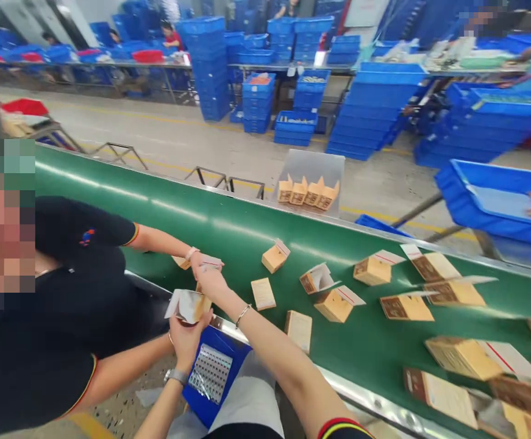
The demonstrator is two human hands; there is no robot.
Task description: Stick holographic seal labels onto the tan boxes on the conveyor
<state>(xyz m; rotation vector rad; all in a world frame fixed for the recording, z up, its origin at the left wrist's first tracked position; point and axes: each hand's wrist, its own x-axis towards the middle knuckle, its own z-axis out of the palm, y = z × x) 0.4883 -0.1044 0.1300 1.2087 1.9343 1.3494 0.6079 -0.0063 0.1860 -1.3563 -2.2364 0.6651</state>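
My left hand (186, 341), with a watch at the wrist, grips a small cardboard box (186, 305) whose white-lined end stands open. My right hand (214, 285), with a bracelet, reaches across just above that box, its fingers bent down. What those fingers hold is partly hidden. Right beside it is a co-worker's hand (196, 261) with a wristband, at another box (180, 262) with a white flap. The co-worker's other forearm (132, 363) reaches toward my left hand; its hand is mostly hidden. Nearest on the green conveyor belt (233, 244) lies a closed box (263, 294).
Several boxes, some with raised flaps, lie on the belt to the right, such as one box (336, 305). Below the belt's metal edge, a blue bin (201, 408) holds a sheet of small pieces (211, 373). Four-legged frames aside, a metal shelf (313, 163) across the belt bears several open boxes.
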